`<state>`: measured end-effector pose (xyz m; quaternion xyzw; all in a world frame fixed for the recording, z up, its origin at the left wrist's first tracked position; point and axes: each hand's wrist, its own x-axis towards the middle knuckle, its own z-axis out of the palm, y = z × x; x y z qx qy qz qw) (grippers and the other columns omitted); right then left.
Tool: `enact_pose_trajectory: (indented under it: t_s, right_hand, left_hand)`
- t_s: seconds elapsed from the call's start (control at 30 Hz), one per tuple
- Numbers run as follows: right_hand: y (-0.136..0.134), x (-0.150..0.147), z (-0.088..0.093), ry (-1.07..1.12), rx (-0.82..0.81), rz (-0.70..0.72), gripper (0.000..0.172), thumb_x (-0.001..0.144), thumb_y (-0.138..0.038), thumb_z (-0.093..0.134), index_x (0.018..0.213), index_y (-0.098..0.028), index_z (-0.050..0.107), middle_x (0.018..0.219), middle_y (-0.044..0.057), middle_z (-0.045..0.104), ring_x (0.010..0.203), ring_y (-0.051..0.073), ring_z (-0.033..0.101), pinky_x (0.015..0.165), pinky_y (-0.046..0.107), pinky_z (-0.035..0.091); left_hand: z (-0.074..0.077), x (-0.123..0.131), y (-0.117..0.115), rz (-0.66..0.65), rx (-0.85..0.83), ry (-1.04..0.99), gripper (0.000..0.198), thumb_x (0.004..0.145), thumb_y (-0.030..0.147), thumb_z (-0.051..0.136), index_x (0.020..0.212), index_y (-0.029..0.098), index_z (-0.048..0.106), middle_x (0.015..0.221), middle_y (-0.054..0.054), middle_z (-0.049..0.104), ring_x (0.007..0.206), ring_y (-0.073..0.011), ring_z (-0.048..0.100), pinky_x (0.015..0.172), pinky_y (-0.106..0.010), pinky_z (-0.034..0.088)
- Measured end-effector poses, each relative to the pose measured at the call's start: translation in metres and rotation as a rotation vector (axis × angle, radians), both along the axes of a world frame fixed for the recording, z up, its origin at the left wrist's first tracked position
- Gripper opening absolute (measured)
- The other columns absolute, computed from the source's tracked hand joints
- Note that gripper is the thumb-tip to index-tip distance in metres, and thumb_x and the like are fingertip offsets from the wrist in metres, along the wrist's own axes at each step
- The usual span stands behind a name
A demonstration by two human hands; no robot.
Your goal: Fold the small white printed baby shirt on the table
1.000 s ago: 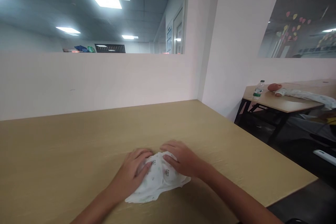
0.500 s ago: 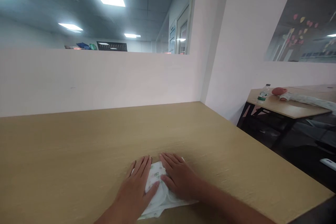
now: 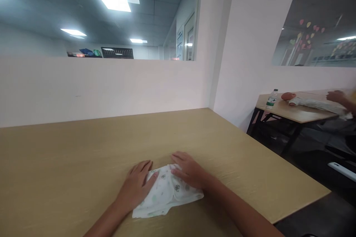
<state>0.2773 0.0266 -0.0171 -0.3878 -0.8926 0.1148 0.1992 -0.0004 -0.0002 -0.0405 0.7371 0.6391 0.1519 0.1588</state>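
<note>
A white cloth with a small green and grey print lies folded on the wooden table, near its front. My left hand rests on the cloth's left edge, fingers stretched forward and thumb on the fabric. On the right upper part of the cloth lies my right hand, its fingers extended and slightly blurred. Neither hand is closed round the cloth. Between the hands the printed surface shows.
A white wall stands behind the table. To the right, another table bears a bottle and a doll in patterned cloth. Another person's hand is above that table.
My hands have moved apart and slightly forward, and more of the cloth shows between them. The view has shifted a little, and another person's hand has appeared at the far right.
</note>
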Motion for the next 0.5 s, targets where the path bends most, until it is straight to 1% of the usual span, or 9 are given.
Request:
enact_pose_trajectory:
  t_s: [0.07,0.13,0.2,0.27,0.37,0.43,0.5]
  right_hand:
    - [0.005,0.010,0.007,0.004,-0.021,-0.077,0.059,0.099,-0.055,0.054,0.140,-0.013,0.061,0.144,0.017,0.059,0.136,0.031,0.051,0.117,0.047,0.038]
    - [0.009,0.019,0.012,-0.017,-0.066,-0.089,0.056,0.090,-0.058,0.067,0.127,-0.017,0.069,0.133,0.015,0.065,0.126,0.032,0.056,0.110,0.046,0.044]
    - [0.010,0.025,0.015,-0.026,-0.108,-0.066,0.053,0.080,-0.058,0.078,0.115,-0.020,0.073,0.124,0.012,0.066,0.119,0.031,0.058,0.104,0.044,0.047]
    - [0.011,0.026,0.016,-0.020,-0.134,-0.060,0.050,0.073,-0.055,0.084,0.107,-0.020,0.073,0.119,0.010,0.066,0.115,0.030,0.058,0.100,0.041,0.048]
    - [0.010,0.023,0.015,-0.016,-0.166,-0.087,0.045,0.073,-0.049,0.085,0.101,-0.018,0.070,0.115,0.010,0.066,0.110,0.028,0.059,0.093,0.038,0.048]
    - [0.009,0.021,0.014,-0.008,-0.206,-0.115,0.039,0.078,-0.045,0.081,0.104,-0.018,0.068,0.116,0.009,0.067,0.107,0.027,0.060,0.089,0.037,0.047]
    - [0.008,0.021,0.012,-0.001,-0.246,-0.136,0.036,0.082,-0.042,0.076,0.109,-0.019,0.067,0.117,0.008,0.069,0.104,0.026,0.062,0.087,0.036,0.045]
  left_hand:
    - [0.006,-0.011,0.002,-0.042,-0.014,-0.024,0.074,0.089,0.077,0.035,0.144,0.032,0.056,0.158,0.004,0.033,0.148,-0.0162,0.037,0.137,-0.041,0.031]
    - [0.009,-0.018,0.003,-0.126,-0.025,-0.032,0.065,0.087,0.075,0.044,0.136,0.035,0.061,0.155,0.005,0.037,0.145,-0.0149,0.038,0.134,-0.038,0.033]
    - [0.012,-0.020,0.002,-0.187,-0.029,-0.039,0.056,0.086,0.071,0.048,0.126,0.034,0.064,0.148,0.005,0.043,0.139,-0.0128,0.041,0.130,-0.035,0.035]
    - [0.015,-0.018,0.000,-0.208,-0.042,-0.042,0.052,0.087,0.068,0.049,0.117,0.028,0.064,0.138,0.003,0.050,0.129,-0.0106,0.044,0.123,-0.031,0.037]
    - [0.021,-0.010,-0.005,-0.167,-0.081,-0.051,0.051,0.087,0.064,0.048,0.113,0.022,0.060,0.126,-0.001,0.055,0.115,-0.0082,0.046,0.110,-0.025,0.039]
    - [0.023,-0.006,-0.009,-0.132,-0.109,-0.052,0.048,0.088,0.061,0.047,0.113,0.020,0.057,0.122,-0.001,0.055,0.110,-0.0065,0.046,0.102,-0.020,0.038]
    - [0.024,-0.004,-0.012,-0.112,-0.127,-0.051,0.046,0.089,0.058,0.045,0.114,0.021,0.056,0.121,0.000,0.055,0.108,-0.0049,0.047,0.098,-0.018,0.036]
